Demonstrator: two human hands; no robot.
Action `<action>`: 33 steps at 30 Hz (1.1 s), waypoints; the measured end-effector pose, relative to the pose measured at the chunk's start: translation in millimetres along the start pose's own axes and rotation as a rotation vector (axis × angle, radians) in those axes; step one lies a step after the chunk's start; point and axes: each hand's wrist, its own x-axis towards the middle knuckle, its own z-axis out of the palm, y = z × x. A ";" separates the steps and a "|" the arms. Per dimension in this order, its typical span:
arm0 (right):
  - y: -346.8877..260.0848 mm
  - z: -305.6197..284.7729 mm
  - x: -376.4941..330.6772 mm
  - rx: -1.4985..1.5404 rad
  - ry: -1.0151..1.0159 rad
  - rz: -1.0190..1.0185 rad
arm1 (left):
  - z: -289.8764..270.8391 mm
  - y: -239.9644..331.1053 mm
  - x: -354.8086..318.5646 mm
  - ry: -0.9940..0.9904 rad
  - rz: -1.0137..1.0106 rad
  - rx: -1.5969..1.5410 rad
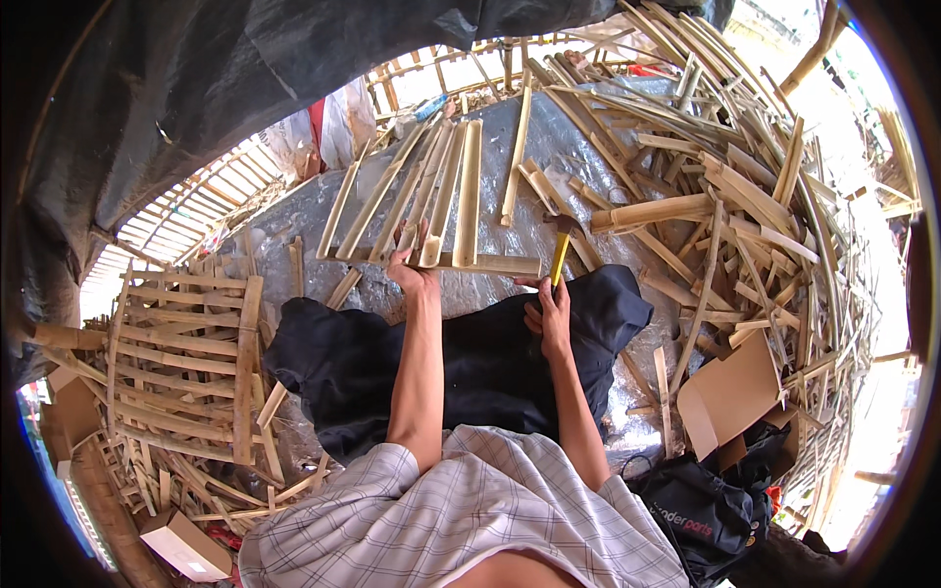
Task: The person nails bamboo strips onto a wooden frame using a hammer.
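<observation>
Split bamboo strips (446, 191) lie side by side in front of me, their near ends at a bamboo crosspiece (500, 264). My left hand (410, 269) is closed around the crosspiece and the near end of one strip; some of its fingers are hidden behind the bamboo. To the right, my right hand (552, 312) grips a claw hammer by its yellow handle (560, 257), with the metal head (564, 224) pointing up and away from me. That hand is just beyond the crosspiece's right end. Dark cloth (480, 363) covers my legs below both hands.
A big heap of split bamboo (725, 245) fills the right side. On the left stands a slatted bamboo frame (181, 363). Shiny grey sheeting (495, 147) lies under the work. An open cardboard box (730, 397) and a black bag (701, 519) sit at the lower right.
</observation>
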 end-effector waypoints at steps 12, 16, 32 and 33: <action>-4.4 -5.2 63.6 0.053 0.216 -0.044 | -20.5 30.8 -50.7 0.028 -0.315 0.450; -10.8 -29.1 78.2 0.023 0.230 -0.106 | 13.2 96.9 -67.2 -0.060 -0.662 1.016; 2.7 -48.4 91.3 0.065 0.152 -0.054 | -64.2 157.5 132.5 -0.154 0.282 2.229; 3.4 -47.5 93.7 0.072 0.139 -0.049 | -63.3 157.2 127.4 -0.216 0.387 2.247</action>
